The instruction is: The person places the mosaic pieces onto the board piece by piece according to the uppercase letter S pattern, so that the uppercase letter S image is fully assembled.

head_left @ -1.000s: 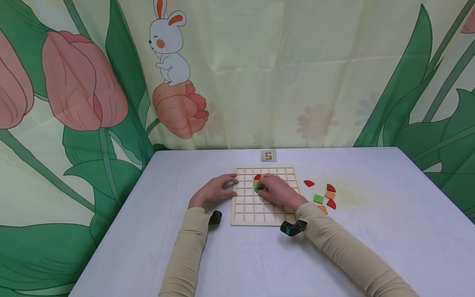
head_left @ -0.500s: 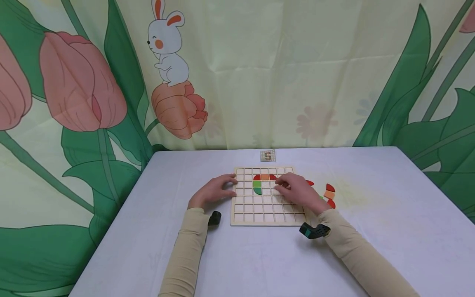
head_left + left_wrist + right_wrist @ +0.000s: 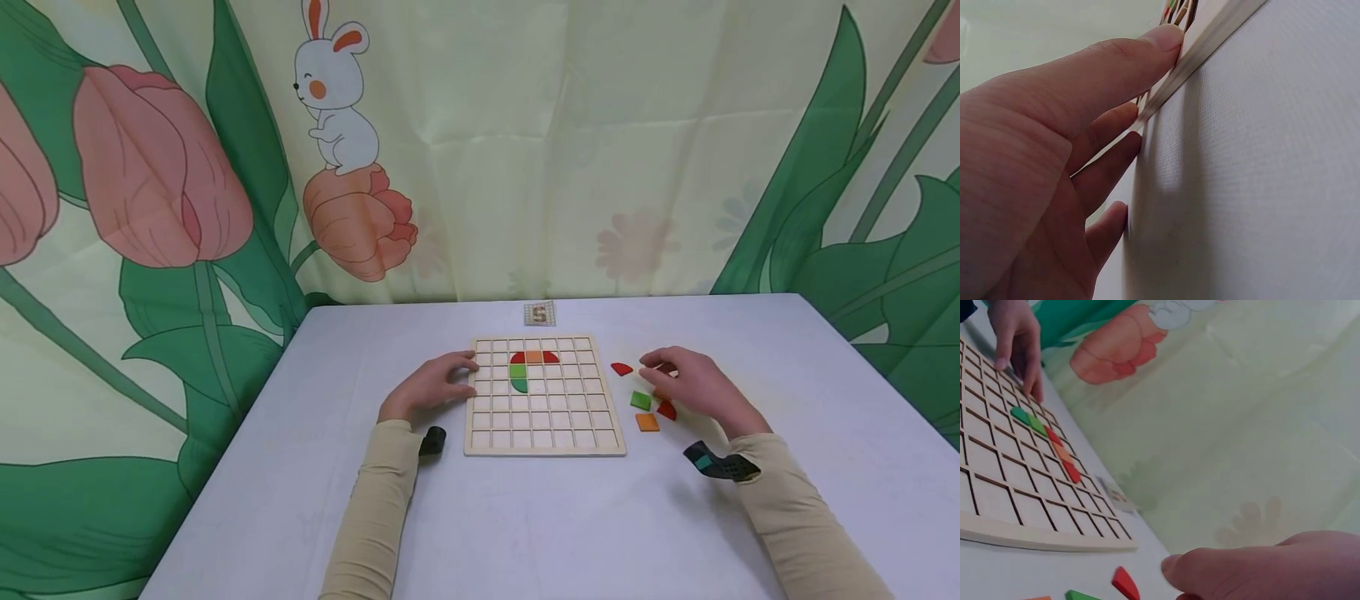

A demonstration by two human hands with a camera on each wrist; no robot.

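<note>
While the left hand (image 3: 431,387), fingers loosely spread, touches the left edge of the grid board (image 3: 551,419), the right hand (image 3: 693,383) is at the loose pieces (image 3: 641,400).
Its fingers bend toward the thumb; whether they grip anything cannot be told. Five tiles (image 3: 533,357) lie on the board.

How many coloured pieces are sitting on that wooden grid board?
5. From left in one row: a red piece, an orange piece, a second red piece; below the first, a light green piece, then dark green piece. None looks hidden.
</note>
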